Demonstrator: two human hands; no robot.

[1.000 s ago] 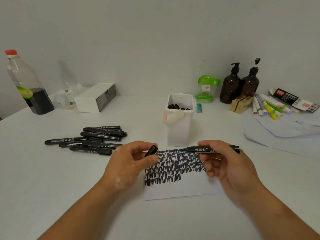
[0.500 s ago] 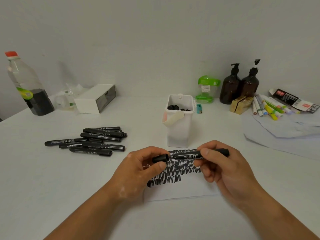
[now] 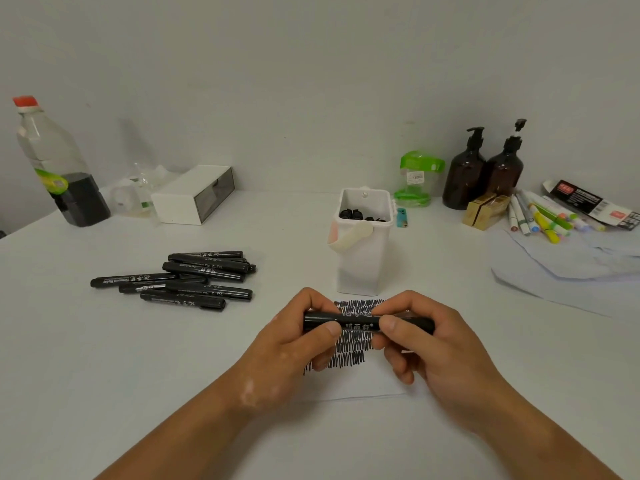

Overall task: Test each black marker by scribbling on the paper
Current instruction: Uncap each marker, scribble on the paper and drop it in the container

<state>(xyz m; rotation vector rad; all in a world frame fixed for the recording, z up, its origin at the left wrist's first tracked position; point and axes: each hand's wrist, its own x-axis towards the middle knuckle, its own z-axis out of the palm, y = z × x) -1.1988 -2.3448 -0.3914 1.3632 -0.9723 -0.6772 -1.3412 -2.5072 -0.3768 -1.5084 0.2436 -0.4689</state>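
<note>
- Black marker (image 3: 360,322) is held level just above the scribbled paper (image 3: 353,386); its cap looks seated.
- Left hand (image 3: 294,341) pinches the cap end, and right hand (image 3: 433,344) grips the barrel.
- Step, likely: capping this one, test done.
- Next: set it aside, take one from the pile of markers (image 3: 194,278) on the left and uncap it.
- Unclear whether the white tub (image 3: 360,258) takes the tested ones.
</note>
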